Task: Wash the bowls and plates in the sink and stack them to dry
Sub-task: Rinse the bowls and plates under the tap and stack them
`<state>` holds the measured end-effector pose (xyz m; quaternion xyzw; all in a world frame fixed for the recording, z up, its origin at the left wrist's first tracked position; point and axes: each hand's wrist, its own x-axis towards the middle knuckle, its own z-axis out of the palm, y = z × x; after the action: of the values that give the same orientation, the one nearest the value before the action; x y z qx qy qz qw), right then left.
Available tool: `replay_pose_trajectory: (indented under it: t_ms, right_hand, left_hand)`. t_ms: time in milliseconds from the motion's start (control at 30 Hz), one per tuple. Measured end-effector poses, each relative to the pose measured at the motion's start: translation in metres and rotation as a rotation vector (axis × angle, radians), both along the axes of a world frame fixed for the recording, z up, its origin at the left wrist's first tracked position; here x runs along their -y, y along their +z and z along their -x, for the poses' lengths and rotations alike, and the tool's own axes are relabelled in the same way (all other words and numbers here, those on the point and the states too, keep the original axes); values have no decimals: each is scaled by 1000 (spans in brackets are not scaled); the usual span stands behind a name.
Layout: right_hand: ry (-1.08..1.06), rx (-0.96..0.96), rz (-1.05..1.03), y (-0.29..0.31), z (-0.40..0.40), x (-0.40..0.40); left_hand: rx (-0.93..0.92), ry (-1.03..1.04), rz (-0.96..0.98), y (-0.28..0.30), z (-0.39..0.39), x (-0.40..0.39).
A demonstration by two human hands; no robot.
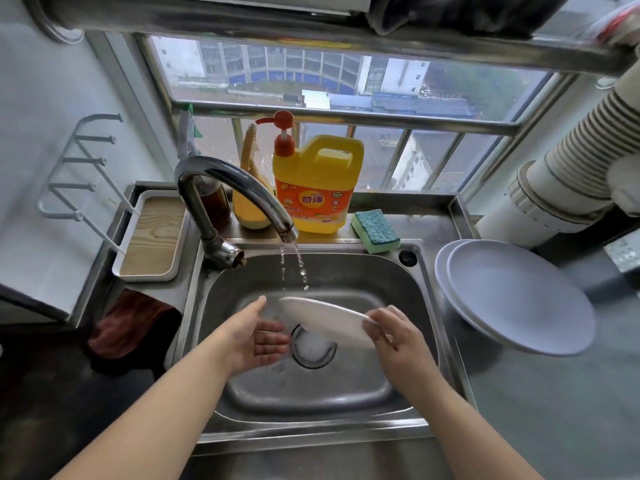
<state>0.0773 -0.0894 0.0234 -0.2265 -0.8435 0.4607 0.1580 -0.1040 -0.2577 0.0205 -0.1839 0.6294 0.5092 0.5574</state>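
**Plate rinse over the drain, one-handed hold**

Right hand point(391, 336) pinched the white plate point(325, 320) by its near rim, tilted, held over the sink point(408, 271) just under the tap point(239, 192), which ran a thin broken stream. Left hand point(258, 336) was open beside the plate, palm up, fingers relaxed, holding nothing.

Risks, as judged: wet rim plus a one-sided pinch, so the plate could slip and hit the steel basin; the weak stream might leave soap on the far edge.

Two washed plates point(519, 299) lay stacked on the worktop point(554, 410) right of the sink, overhanging toward the basin, so a careless set-down could knock them. Sponge point(375, 232) and yellow detergent jug point(317, 188) stood behind the sink, near the tap, clear of the path to the stack
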Motion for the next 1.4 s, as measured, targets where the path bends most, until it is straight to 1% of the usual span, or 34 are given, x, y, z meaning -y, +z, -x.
replay_pose_trajectory:
  t_ms: [100,167,267,333,367,433,500,533,633,667,700,733,867,1000,1100,1233,1300,1400]
  right_hand:
    - [188,11,-221,-3,-5,4]
    - [270,-1,-300,-2,-10,5]
    - [281,-9,-397,-7,-19,4]
    - [177,79,-430,-12,-29,3]
    - [97,152,-399,-13,-33,3]
    - [-56,287,-267,-11,-42,3]
    - [-212,342,-91,-7,-47,0]
    - [-263,357,38,-5,-48,0]
    - [-300,401,496,3,-42,7]
    - [-303,368,609,5,-38,9]
    - [-306,341,661,7,-36,10]
    - [-308,317,669,9,-34,10]
    - [-371,288,459,23,-37,4]
    - [-427,182,446,47,-54,-14]
    - [-550,140,406,61,-79,-35]
    - [-748,219,257,73,-115,-74]
    - [-835,192,271,66,-130,-101]
    - [-941,126,406,64,-139,-127]
  left_hand:
    - [9,-51,21,3,-7,5]
    - [-4,-60,35,4,-13,9]
    - [-28,21,17,-2,-22,13]
    - [-88,56,32,-5,-26,16]
    - [-124,60,43,-5,-28,17]
    - [-187,51,56,-2,-30,19]
    - [-215,61,37,1,-30,20]
    - [-221,68,23,2,-30,21]
    - [-251,36,-11,7,-34,20]
    - [-265,15,-20,8,-36,20]
    - [-278,-7,-30,8,-38,19]
    - [-288,-24,-46,8,-40,19]
    - [-278,-49,-159,8,-49,15]
    - [-262,-100,-278,21,-60,-5]
    - [-335,-118,-270,30,-62,-24]
    - [-440,-185,-259,39,-63,-42]
    - [-475,-211,-250,42,-65,-50]
    - [-527,-247,-221,43,-68,-58]
